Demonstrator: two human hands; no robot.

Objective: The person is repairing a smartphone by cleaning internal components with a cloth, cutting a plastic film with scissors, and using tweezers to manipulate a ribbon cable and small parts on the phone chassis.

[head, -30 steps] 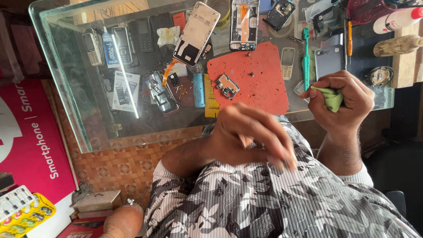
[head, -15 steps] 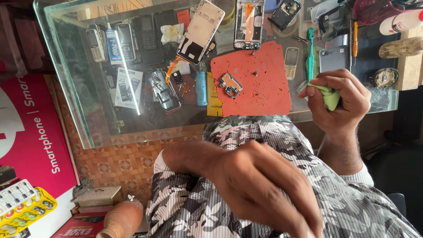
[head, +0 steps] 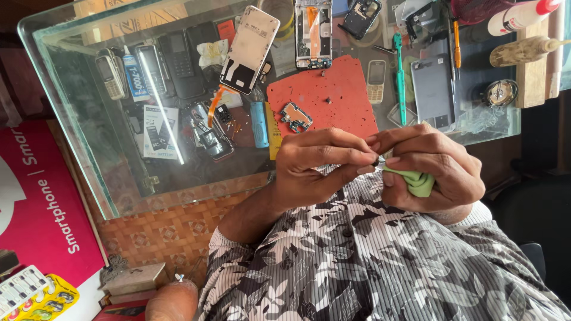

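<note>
Left hand [head: 321, 172] has risen to meet the right hand [head: 434, 172], both pinching a tiny dark part against the crumpled green cloth [head: 413, 181].

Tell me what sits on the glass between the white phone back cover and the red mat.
In the head view, between the white back cover and the red mat lies a blue tool beside a yellow strip.

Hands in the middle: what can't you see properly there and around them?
- Head view: the tiny dark part, pinched between the left hand and the right hand, is too small and covered by fingertips.
- Head view: the green cloth is mostly hidden inside the right hand.
- Head view: the white bottle is cut off by the top edge.
</note>
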